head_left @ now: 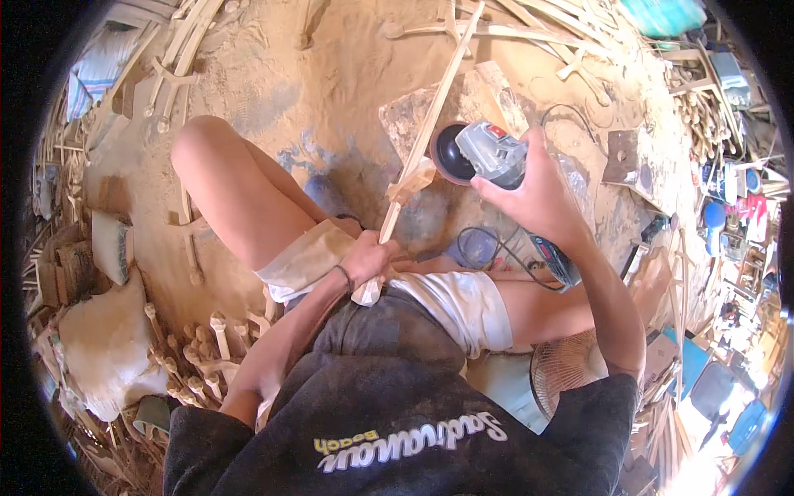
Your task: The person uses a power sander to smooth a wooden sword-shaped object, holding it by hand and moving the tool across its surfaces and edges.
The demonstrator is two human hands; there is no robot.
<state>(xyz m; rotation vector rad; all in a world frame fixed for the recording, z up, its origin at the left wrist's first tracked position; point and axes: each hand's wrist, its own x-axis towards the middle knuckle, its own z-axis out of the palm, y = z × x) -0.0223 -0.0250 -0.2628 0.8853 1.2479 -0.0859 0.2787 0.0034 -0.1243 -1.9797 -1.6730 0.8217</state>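
Note:
Fingers closed, my left hand (366, 258) wraps the grip of a wooden sword (432, 120). Its pale blade points up and away from my lap, past a crossguard with a knob at the near end. An angle grinder (494, 155) with a grey head is in my right hand (542, 186), whose thumb and fingers clasp its body. The grinder's dark round disc (451, 155) faces the blade from the right, close beside it; whether they touch I cannot tell. Below my right wrist, the grinder's rear end (556, 263) shows.
A dusty wooden block (401, 124) lies on the sandy floor under the blade. More wooden swords (178, 78) lie at the far left and far right. Several knobbed hilts (219, 335) are heaped at my left. A dark cable (496, 240) loops near my right leg, by a woven round thing (571, 372).

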